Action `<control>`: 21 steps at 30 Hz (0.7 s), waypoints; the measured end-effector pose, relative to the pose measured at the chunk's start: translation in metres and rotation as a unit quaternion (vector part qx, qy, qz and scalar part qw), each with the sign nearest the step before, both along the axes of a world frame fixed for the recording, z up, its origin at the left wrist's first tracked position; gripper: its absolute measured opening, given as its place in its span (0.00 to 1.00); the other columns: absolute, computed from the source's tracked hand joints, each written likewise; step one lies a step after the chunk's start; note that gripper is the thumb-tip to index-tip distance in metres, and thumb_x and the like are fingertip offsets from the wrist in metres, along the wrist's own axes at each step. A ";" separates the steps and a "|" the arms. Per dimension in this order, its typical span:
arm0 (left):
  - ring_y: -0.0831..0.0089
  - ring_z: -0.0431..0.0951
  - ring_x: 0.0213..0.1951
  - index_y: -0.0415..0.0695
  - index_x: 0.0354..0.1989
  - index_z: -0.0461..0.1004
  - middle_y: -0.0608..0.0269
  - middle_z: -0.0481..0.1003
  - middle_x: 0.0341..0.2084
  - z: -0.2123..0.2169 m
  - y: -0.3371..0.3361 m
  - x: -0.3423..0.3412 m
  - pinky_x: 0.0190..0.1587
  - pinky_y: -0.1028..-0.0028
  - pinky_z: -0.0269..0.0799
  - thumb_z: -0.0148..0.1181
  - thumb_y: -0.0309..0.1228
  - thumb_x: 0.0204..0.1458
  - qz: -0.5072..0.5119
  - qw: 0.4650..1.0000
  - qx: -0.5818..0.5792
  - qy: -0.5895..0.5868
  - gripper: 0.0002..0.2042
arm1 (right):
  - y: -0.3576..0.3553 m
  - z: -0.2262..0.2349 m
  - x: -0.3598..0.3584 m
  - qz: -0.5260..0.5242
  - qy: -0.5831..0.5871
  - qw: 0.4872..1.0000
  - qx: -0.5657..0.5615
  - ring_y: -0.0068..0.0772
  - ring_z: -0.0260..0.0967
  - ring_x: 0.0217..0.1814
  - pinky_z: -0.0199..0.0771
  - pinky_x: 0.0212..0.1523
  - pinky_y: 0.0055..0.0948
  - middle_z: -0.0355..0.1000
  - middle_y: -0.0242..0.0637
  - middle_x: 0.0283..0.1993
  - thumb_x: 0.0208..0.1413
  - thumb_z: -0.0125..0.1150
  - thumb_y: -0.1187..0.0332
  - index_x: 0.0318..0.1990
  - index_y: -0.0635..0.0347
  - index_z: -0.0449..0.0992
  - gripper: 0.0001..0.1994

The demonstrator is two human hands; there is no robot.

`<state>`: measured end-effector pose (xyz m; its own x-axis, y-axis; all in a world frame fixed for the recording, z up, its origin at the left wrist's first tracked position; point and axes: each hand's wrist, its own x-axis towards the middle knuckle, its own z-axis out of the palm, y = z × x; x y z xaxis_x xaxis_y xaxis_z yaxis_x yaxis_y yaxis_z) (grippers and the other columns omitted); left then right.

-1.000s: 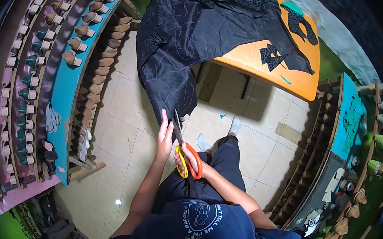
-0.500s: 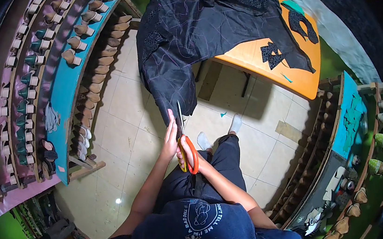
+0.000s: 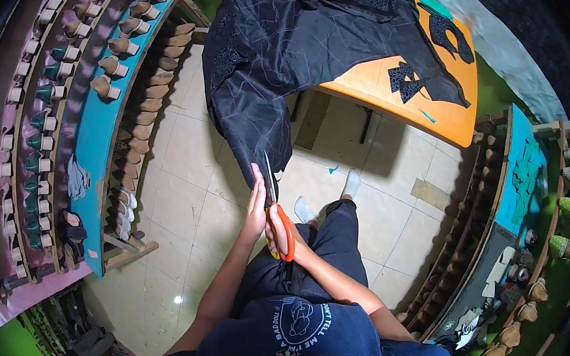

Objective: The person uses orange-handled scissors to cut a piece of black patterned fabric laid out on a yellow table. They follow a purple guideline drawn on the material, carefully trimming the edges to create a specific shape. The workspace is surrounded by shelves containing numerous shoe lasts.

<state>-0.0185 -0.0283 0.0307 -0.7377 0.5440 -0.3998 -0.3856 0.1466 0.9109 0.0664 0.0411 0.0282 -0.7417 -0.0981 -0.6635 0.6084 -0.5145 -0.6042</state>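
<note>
The right hand (image 3: 278,231) grasps scissors (image 3: 290,224) at black fabric (image 3: 272,65) draping off the near edge of the table (image 3: 367,86); whether the straight-fingered left hand (image 3: 254,209) grips, I cannot tell.

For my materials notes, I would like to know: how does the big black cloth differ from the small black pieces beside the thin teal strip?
Size: the big black cloth is far larger than the small black pieces.
Pose: the cloth partly hangs off the orange table; the small pieces lie on it.
Look: purple lines cross the cloth, but none show on the small pieces.
Both are black with a mottled pattern, the cloth in places.
</note>
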 end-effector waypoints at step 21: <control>0.83 0.63 0.26 0.43 0.60 0.30 0.63 0.42 0.49 -0.014 -0.007 0.003 0.22 0.89 0.60 0.24 0.44 0.58 -0.010 1.000 0.000 0.015 0.27 | -0.002 -0.010 -0.022 -0.031 -0.003 0.999 -0.011 0.21 0.53 0.11 0.57 0.11 0.20 0.53 0.28 0.14 0.46 0.29 0.32 0.21 0.55 0.58 0.31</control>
<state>-0.0153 -0.0350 0.0166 -0.7383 0.5590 -0.3773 -0.3545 0.1544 0.9222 0.0442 0.0389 0.0177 -0.7423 -0.0671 -0.6667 0.5789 -0.5651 -0.5878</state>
